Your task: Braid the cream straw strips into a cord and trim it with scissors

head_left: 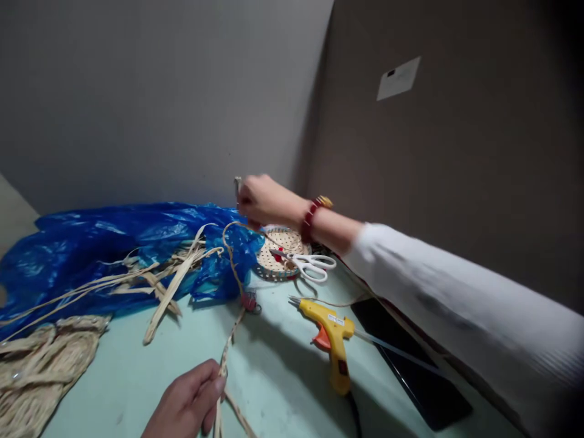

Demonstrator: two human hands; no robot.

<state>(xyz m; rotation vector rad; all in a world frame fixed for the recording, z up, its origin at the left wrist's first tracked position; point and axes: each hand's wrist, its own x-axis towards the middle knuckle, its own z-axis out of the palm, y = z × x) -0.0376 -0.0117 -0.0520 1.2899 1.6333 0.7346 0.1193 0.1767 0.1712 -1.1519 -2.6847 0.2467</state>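
Observation:
Near the front edge, my left hand [187, 398] pinches a braided straw cord [224, 359] between thumb and fingers. Loose strands hang below the grip. The braid runs up to a small red object with a dark metal ring [249, 301], then a thin strand [230, 258] curves up toward my right hand [261, 198]. That hand is raised above the back of the table, closed and slightly blurred. A small greyish tip [238, 184] sticks out of the fist; what it belongs to is hidden. White-handled scissors [312, 264] lie below, on a round woven tray [264, 258].
A yellow glue gun [335, 334] with a clear glue stick lies right of centre, beside a black flat device [424, 377]. Blue plastic [114, 228] with dry straw strips [176, 286] spreads along the back left. A woven straw piece [41, 377] lies front left. Walls rise behind.

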